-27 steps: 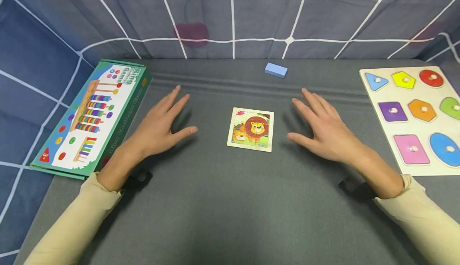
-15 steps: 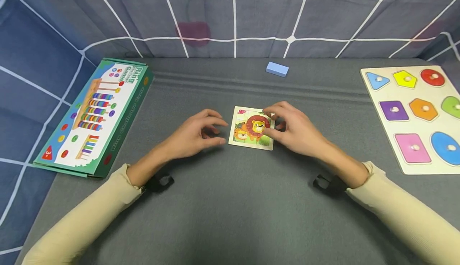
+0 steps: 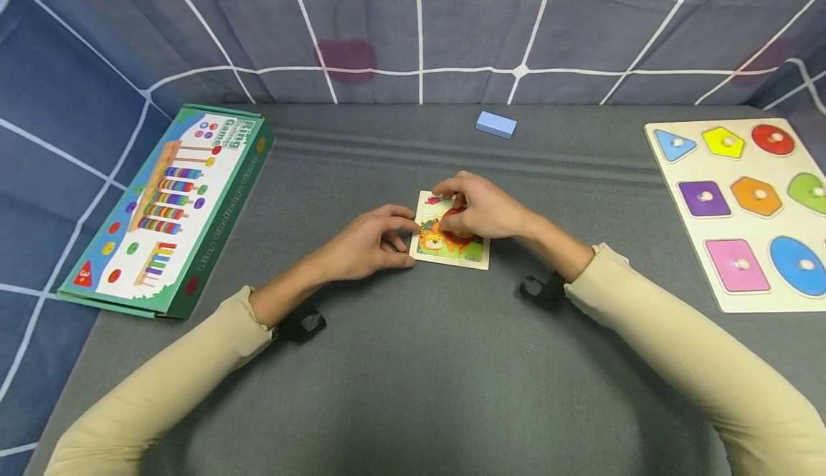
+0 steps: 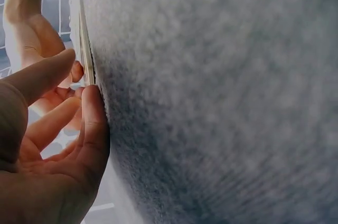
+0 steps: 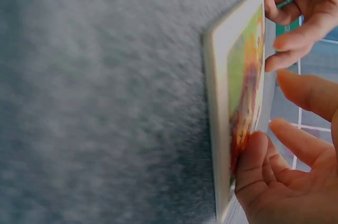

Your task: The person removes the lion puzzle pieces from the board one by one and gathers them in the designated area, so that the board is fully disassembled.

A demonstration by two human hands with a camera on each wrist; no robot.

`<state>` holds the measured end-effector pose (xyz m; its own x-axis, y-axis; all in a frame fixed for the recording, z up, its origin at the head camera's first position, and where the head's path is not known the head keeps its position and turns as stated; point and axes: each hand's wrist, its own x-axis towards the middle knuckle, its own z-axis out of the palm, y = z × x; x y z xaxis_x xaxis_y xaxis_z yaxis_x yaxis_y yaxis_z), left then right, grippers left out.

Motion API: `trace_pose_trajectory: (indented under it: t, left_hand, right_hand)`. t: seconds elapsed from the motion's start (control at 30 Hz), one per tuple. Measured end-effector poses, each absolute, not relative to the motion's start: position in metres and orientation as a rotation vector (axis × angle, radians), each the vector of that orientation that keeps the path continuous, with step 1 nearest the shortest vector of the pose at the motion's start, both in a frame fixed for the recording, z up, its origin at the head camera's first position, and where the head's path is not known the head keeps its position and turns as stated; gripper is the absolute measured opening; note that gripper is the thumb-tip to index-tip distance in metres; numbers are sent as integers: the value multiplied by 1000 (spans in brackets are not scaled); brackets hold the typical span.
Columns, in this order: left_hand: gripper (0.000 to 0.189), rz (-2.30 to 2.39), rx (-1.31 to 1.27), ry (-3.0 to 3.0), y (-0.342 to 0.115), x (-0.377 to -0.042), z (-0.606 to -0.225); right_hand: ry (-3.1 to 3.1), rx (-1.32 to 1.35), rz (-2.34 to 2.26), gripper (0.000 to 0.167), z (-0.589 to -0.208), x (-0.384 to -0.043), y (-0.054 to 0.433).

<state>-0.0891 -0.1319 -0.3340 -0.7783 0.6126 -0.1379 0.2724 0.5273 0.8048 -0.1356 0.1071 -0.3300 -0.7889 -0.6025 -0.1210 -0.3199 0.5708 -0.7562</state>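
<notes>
A square wooden jigsaw puzzle (image 3: pixel 467 254) with a lion and cub picture lies flat on the grey cloth in the head view. My left hand (image 3: pixel 371 243) is at its left edge, fingers loosely bent. In the left wrist view a fingertip (image 4: pixel 93 97) meets the end of the thin board edge. Over the upper right of the picture is my right hand (image 3: pixel 487 207), covering part of the lion. One of its fingers (image 5: pixel 252 155) touches the picture surface in the right wrist view, while the other fingers stand apart from it.
A green ring game box (image 3: pixel 174 211) lies at the left. Behind the puzzle is a small blue block (image 3: pixel 495 125). At the right lies a wooden shape board (image 3: pixel 700 239) with several knobbed pieces. A checked cloth (image 3: pixel 464 17) hangs along the back.
Both hands have come inward from the sides to the puzzle. The right hand has moved from the puzzle's right edge further left over the picture. The puzzle stays nearly in place.
</notes>
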Motion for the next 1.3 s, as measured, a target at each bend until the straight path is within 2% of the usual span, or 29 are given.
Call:
trace_pose_trajectory:
  t: [0.33,0.57,0.77,0.97,1.2,1.3]
  left_hand:
    - [45,994,776,2400,-131,-94,-334]
    - [45,971,819,2410,-131,-96,-334]
    - [46,968,840,2413,-130,-96,-334]
    - [49,907,876,2406,-128,-96,-333]
    - [50,868,877,2394,-127,-97,-331]
    - [50,869,871,2399,-127,-97,-331]
  right_hand:
    - [2470,-808,-952,48,-333,-140,95]
    - [2488,-747,-915,44,-331,-139,91]
    - [2490,-681,-883,45,-328,-138,87]
    - [2486,-699,-923,45,-330,-139,88]
    - [2516,-697,-856,54,-330,-139,88]
    - [2534,-706,-822,52,-330,-140,87]
